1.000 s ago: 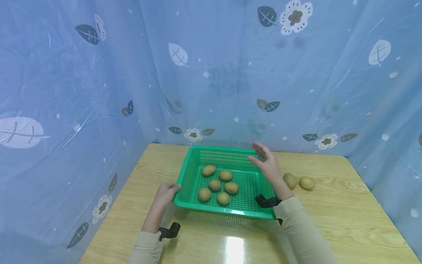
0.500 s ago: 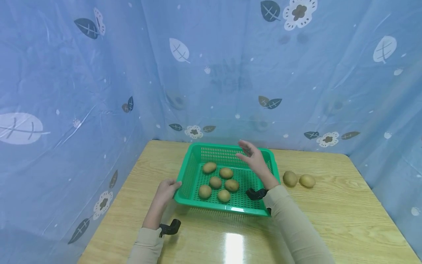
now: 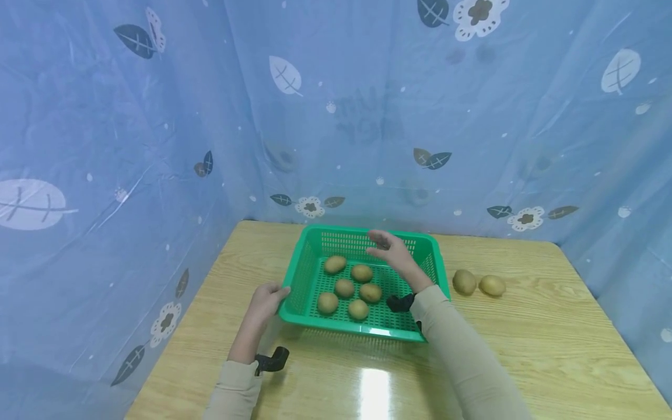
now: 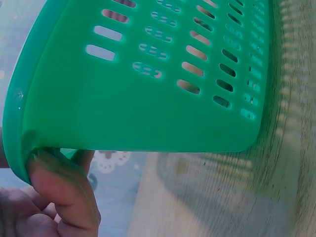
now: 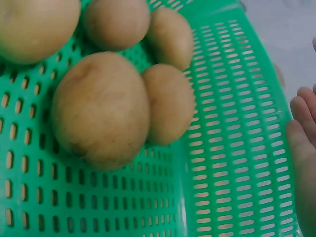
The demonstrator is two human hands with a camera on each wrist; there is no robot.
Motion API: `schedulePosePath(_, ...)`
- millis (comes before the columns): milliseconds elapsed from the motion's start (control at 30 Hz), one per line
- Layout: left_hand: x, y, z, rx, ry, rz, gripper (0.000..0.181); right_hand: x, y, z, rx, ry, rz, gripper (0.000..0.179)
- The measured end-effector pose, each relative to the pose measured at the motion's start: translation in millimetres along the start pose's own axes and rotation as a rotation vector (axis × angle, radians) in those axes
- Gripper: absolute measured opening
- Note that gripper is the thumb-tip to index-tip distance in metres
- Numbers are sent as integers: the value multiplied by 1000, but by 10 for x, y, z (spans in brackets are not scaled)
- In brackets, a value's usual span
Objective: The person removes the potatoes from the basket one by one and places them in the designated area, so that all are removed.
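Observation:
A green plastic basket (image 3: 362, 332) with slotted walls holds several potatoes (image 3: 370, 293) spread over its floor, mostly toward the left half. At its left front corner my left hand (image 3: 265, 303) grips the rim; in the left wrist view the fingers (image 4: 64, 190) curl under the rim's edge. Above the right part of the basket hovers my right hand (image 3: 395, 256), fingers loosely bent and nothing held. The right wrist view has potatoes (image 5: 101, 111) close up, with the right hand (image 5: 305, 148) at the right edge, apart from them.
Two more potatoes, a darker one (image 3: 464, 282) and a lighter one (image 3: 492, 285), lie on the wooden table (image 3: 546, 332) right of the basket. A blue patterned curtain (image 3: 336, 128) stands behind the table and along its sides.
My right hand has moved left over the basket, away from the right wall. The left hand keeps its grip on the rim, and the potatoes lie as before.

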State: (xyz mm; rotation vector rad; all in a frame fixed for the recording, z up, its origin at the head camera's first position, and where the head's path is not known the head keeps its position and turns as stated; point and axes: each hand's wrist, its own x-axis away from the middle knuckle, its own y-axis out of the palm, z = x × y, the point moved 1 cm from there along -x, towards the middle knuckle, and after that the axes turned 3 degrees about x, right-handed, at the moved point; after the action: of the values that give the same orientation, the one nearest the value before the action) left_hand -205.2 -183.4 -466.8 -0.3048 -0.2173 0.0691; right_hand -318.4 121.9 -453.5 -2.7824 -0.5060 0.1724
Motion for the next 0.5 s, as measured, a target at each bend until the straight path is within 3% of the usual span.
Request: schedulePosePath(500, 10, -3, -1, -14, -8, 10, 36, -76, 126, 233, 146, 86, -149, 59)
